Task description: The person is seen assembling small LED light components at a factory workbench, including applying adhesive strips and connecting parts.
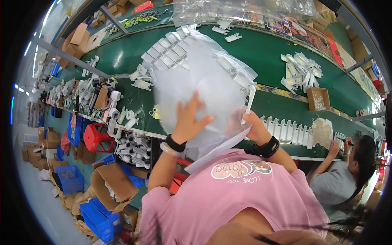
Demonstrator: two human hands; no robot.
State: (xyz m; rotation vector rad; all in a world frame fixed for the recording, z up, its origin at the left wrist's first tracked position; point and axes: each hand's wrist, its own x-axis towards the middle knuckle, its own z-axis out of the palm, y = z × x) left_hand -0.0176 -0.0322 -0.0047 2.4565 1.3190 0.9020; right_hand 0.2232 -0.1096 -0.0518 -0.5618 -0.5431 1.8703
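Observation:
In front of me a cloudy translucent plastic sheet (212, 81) spreads over the work table, its near edge reaching my shirt. My left hand (190, 120) rests against the sheet, fingers spread. My right hand (256, 130) grips the sheet's right edge; some of those fingers show blurrily through the plastic. Beyond and partly under the sheet, white rectangular plastic parts (166, 55) stand in close rows. A few loose white parts (142, 79) lie left of it.
A pile of white parts (301, 72) and a small cardboard box (318, 99) lie to the right. More parts (288, 132) line the near edge toward a seated co-worker (341, 171). White cylindrical devices (116, 96) crowd the left, with a red stool (97, 136) and blue crates (70, 179) below.

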